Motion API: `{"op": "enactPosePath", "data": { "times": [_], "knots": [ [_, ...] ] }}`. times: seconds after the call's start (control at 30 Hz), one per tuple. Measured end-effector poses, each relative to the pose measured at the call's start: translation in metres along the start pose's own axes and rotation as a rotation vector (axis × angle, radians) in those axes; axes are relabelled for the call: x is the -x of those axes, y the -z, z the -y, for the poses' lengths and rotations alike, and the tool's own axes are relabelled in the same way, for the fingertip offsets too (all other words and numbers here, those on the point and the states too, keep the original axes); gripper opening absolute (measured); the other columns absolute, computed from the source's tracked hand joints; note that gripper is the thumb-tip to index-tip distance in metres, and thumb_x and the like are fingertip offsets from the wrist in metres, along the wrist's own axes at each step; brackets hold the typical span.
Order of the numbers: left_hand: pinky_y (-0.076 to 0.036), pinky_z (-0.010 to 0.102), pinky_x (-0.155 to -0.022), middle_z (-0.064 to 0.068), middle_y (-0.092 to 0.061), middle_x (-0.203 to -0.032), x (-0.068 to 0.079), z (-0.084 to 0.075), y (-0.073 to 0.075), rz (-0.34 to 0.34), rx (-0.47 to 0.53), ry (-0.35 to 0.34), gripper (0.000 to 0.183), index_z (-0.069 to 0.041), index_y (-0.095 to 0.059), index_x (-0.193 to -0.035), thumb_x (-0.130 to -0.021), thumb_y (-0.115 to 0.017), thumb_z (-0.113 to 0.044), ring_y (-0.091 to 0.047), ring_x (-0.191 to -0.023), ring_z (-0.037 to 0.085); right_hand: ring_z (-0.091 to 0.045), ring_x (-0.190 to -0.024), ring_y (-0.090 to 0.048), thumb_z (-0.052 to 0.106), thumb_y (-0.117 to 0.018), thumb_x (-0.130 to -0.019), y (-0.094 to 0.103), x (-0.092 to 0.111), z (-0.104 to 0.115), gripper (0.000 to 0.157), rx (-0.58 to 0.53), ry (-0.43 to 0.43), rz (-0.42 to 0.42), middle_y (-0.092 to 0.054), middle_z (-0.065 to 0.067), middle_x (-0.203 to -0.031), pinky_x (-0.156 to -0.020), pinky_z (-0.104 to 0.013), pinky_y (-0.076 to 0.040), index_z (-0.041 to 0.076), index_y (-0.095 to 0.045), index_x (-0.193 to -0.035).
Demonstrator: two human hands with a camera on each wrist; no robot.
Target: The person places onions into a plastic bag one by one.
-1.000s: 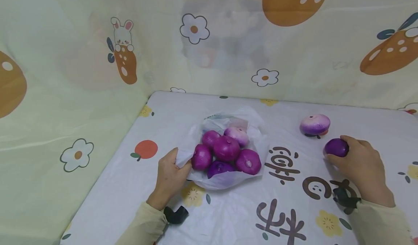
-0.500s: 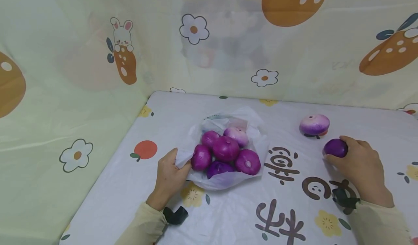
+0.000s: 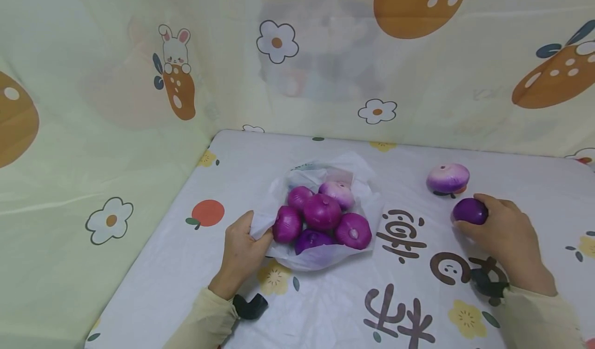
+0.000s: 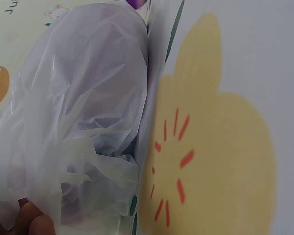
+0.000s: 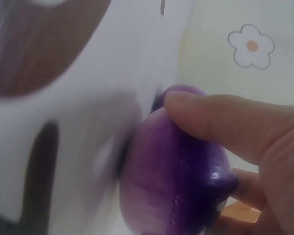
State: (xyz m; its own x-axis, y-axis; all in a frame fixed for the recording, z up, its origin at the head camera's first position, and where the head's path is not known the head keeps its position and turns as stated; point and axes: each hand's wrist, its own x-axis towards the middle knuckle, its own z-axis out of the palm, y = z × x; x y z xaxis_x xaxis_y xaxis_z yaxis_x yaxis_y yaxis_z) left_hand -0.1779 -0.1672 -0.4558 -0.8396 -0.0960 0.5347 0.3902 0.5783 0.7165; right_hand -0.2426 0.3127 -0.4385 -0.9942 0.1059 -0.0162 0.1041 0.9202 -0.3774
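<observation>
A white plastic bag [image 3: 321, 260] lies with its mouth spread, several purple onions [image 3: 322, 211] heaped inside it. At its left edge my left hand [image 3: 245, 251] grips the plastic between thumb and fingers. In the left wrist view the crumpled side of the bag [image 4: 98, 83] fills the left half, fingertips [image 4: 36, 223] at the bottom corner. On the right, my right hand [image 3: 509, 235] holds a dark purple onion [image 3: 469, 211] between thumb and fingers. The right wrist view shows the thumb across that onion [image 5: 166, 171], close to the tabletop; whether it touches cannot be told.
A paler purple-and-white onion [image 3: 448, 178] sits on the table just behind the right hand. The white patterned tablecloth [image 3: 334, 307] reaches back to a cream printed curtain [image 3: 321, 80], which also closes off the left side.
My right hand has shifted slightly left with the dark purple onion. The left hand and the bag have stayed where they were.
</observation>
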Motion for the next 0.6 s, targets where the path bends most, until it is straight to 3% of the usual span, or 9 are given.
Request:
{"op": "enactPosePath", "data": {
  "times": [0.37,0.6],
  "knots": [
    [-0.046,0.029,-0.061,0.003,-0.066,-0.079,0.001,-0.001,-0.003,0.008,0.022,0.003,0.013,-0.004,-0.067,-0.088,-0.078,-0.071,0.004,-0.055,-0.069,0.018,-0.063,-0.113,-0.046,0.035,-0.081,-0.087,0.001,0.008,0.025,0.086,-0.028,0.121,-0.015,-0.044,-0.045,-0.136,-0.089,-0.076,-0.040,-0.005,-0.041,-0.152],
    [-0.044,0.028,-0.060,0.004,-0.063,-0.076,-0.001,0.001,0.000,0.003,0.007,-0.018,0.010,-0.004,-0.065,-0.085,-0.079,-0.069,0.002,-0.053,-0.067,0.018,-0.063,-0.111,-0.049,0.031,-0.083,-0.086,0.009,0.009,0.054,0.080,-0.039,0.225,-0.092,-0.048,-0.044,-0.132,-0.086,-0.076,-0.042,-0.008,-0.047,-0.146]
  ]
}}
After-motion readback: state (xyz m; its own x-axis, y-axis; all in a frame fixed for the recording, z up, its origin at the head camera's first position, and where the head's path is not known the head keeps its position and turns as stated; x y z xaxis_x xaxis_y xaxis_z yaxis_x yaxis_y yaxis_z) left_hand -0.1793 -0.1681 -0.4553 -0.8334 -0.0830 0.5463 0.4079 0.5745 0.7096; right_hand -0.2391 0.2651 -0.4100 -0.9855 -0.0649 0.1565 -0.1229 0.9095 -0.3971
